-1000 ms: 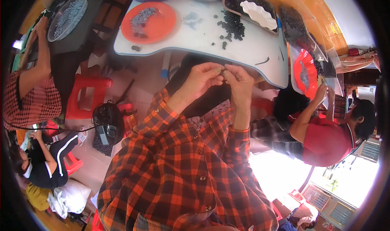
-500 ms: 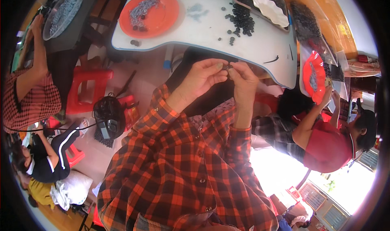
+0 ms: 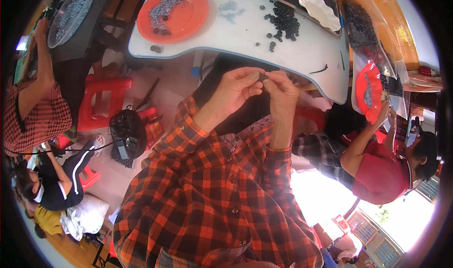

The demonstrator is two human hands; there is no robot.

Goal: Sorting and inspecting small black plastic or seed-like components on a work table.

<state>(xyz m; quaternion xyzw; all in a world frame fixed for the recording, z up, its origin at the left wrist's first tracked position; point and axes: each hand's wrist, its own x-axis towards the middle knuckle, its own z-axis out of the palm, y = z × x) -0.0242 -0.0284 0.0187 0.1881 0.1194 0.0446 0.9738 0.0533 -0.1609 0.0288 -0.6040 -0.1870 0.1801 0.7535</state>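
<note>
My left hand (image 3: 237,88) and my right hand (image 3: 283,92) meet fingertip to fingertip, just off the near edge of the white table (image 3: 236,34). Thumb and forefinger of each are pinched on a small dark piece (image 3: 263,78), mostly covered by the fingers. Its exact kind is too small to make out. Beyond the hands, a loose pile of small black round pieces (image 3: 286,26) lies on the tabletop. An orange-red plate (image 3: 196,20) at the table's left carries small grey-blue bits and a few black round pieces.
A scalloped white dish (image 3: 318,11) sits in a dark tray (image 3: 337,32) at the far right. Two thin black strips, one a curved strip (image 3: 319,70), lie near the right edge. A co-worker (image 3: 382,171) sits at right by a red dish (image 3: 373,105). Red stools (image 3: 106,100) stand left.
The view has shifted slightly, so the tabletop sits a little differently in it. My hands keep the same pinch around the small dark piece, with only slight finger movement.
</note>
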